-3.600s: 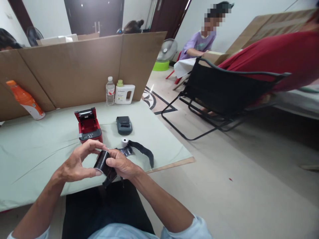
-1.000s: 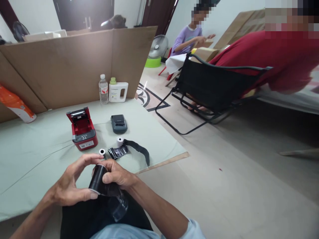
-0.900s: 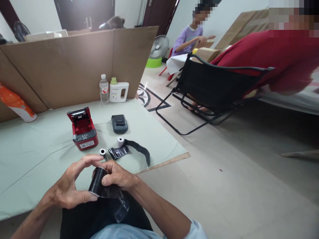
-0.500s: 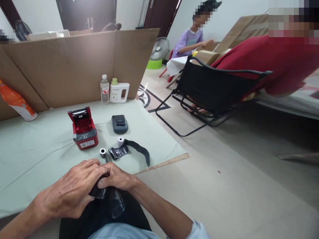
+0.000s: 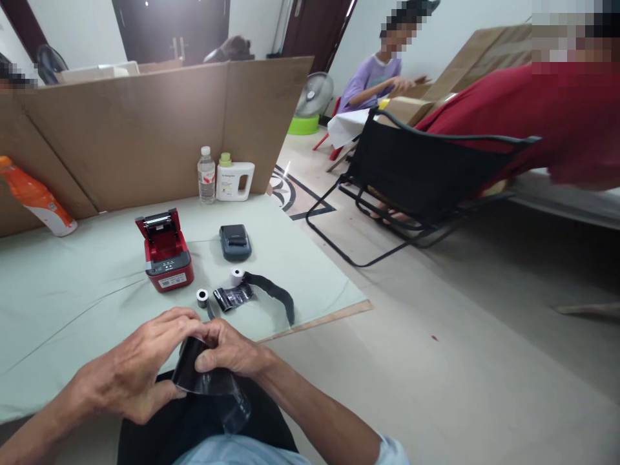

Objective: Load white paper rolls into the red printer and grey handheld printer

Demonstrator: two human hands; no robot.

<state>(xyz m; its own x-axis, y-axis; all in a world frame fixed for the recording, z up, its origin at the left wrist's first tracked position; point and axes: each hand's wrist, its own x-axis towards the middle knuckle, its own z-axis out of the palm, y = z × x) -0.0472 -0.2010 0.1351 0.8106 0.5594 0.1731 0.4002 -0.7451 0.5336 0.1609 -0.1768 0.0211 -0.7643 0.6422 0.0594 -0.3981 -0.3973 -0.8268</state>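
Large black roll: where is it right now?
In the head view, the large black roll is low and left of centre, held between the left hand and the right hand, nearer the camera than the open red device.

You have bright, even indoor light here, with only soft shadows on the worktop (image 5: 72, 265). A pale glare lies on the cardboard panel (image 5: 184, 84) at the far side. Near you, the dark film (image 5: 237, 413) catches thin white reflections. To the right, the floor (image 5: 411, 361) goes into deep shadow, and the red garment (image 5: 557, 129) looks rather blurred. The wide lens stretches things towards the edges; pixel blocks cover some heads (image 5: 402, 29).
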